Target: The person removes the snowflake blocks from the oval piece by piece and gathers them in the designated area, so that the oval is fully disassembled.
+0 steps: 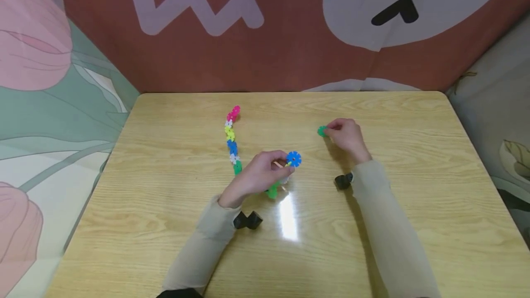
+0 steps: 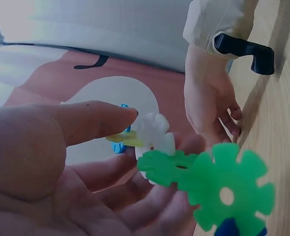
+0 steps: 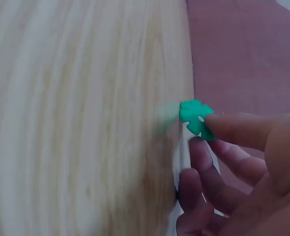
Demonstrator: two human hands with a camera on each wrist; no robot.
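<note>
A chain of flower-shaped plastic interlocking discs (image 1: 232, 147), in pink, white, yellow, blue and green, runs over the table to my left hand (image 1: 258, 172). That hand pinches the near part of the chain; a blue disc (image 1: 294, 159) sticks out past its fingertips. In the left wrist view, a yellow disc (image 2: 130, 139) is between thumb and fingers, joined to a white disc (image 2: 157, 130), with green discs (image 2: 253, 179) nearer the camera. To the right, my right hand (image 1: 348, 138) pinches a single green disc (image 3: 191, 112) between thumb and fingers, close to the tabletop.
The wooden table (image 1: 418, 187) has its far edge against a reddish-brown printed wall covering (image 1: 290, 54). A black device (image 1: 247, 220) is on the left wrist and another black device (image 1: 343, 181) on the right. Light glares off the table near the left hand.
</note>
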